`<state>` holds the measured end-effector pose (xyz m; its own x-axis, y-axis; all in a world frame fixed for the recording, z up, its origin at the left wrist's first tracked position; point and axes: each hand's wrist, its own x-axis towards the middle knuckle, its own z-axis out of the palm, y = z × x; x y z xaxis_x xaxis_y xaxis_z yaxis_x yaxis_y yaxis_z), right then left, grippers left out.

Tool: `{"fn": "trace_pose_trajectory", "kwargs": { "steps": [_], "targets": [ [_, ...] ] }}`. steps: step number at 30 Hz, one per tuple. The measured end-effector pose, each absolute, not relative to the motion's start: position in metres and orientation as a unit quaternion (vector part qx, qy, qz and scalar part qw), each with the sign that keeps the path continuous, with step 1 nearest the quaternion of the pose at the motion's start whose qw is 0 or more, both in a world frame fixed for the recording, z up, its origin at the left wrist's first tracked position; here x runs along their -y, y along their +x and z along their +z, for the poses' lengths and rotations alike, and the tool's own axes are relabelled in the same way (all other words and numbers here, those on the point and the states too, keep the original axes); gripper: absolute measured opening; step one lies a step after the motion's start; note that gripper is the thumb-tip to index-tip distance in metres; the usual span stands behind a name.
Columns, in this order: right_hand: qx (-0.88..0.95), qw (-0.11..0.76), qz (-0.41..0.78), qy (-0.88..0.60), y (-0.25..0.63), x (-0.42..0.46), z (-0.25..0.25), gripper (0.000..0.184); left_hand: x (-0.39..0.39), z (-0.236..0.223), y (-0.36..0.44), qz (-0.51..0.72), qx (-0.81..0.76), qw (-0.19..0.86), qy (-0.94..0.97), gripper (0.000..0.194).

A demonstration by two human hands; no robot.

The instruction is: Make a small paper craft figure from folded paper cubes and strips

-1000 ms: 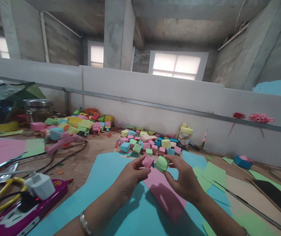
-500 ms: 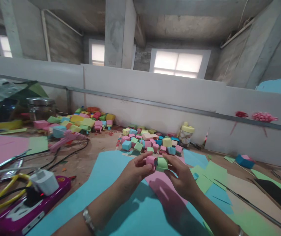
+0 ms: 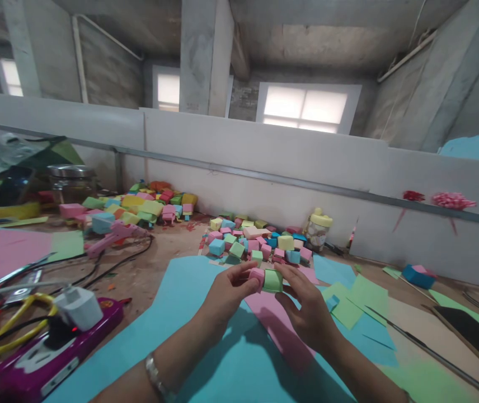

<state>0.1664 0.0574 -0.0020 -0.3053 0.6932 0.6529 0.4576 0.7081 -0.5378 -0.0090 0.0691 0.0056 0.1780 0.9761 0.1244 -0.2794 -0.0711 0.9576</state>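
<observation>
Between thumb and fingers, my left hand (image 3: 231,288) pinches a small pink paper box (image 3: 257,274). My right hand (image 3: 304,296) grips a slightly larger green paper box (image 3: 273,281) at its right side. The two boxes touch end to end, held above the table. Beneath them a pink paper strip (image 3: 279,324) lies over a large blue paper sheet (image 3: 189,285). Just beyond my fingers is a pile of small coloured paper boxes (image 3: 236,249).
A second heap of paper boxes (image 3: 149,208) lies back left, beside a pink glue gun (image 3: 116,238). A purple power strip (image 3: 59,350) and yellow-handled pliers (image 3: 21,324) are front left. Green paper pieces (image 3: 369,296) and long tweezers (image 3: 428,350) lie right. A yellow-lidded jar (image 3: 318,229) stands behind.
My hands have drawn together. The pink and green boxes, apart a second ago, now meet end to end. The view has shifted slightly.
</observation>
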Motion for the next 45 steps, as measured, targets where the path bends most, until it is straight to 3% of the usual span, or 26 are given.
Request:
{"fn": "trace_pose_trajectory", "kwargs": {
  "steps": [8,14,26,32,35,42,45],
  "targets": [
    [0.83,0.436,0.05,-0.344,0.174,-0.063,-0.001,0.053,-0.071,0.009,-0.012,0.508,-0.353,0.61,0.495,0.057],
    [0.837,0.431,0.049,-0.334,0.174,-0.061,0.001,0.048,-0.07,0.01,-0.013,0.474,-0.354,0.641,0.489,0.046],
    [0.781,0.46,0.223,-0.358,0.163,-0.059,-0.007,0.04,-0.077,-0.003,-0.005,0.489,-0.431,0.558,0.514,0.047],
    [0.736,0.483,0.276,-0.385,0.15,-0.052,-0.009,0.043,-0.074,-0.001,-0.002,0.452,-0.47,0.471,0.594,0.047],
    [0.71,0.498,0.278,-0.413,0.151,-0.055,-0.012,0.044,-0.073,-0.002,-0.002,0.435,-0.49,0.411,0.633,0.056],
    [0.672,0.512,0.281,-0.455,0.153,-0.057,-0.015,0.046,-0.086,-0.034,0.001,0.36,-0.457,0.089,0.808,0.057],
    [0.655,0.514,0.303,-0.464,0.153,-0.057,-0.018,0.043,-0.086,-0.039,0.002,0.35,-0.442,0.006,0.826,0.054]
  ]
}}
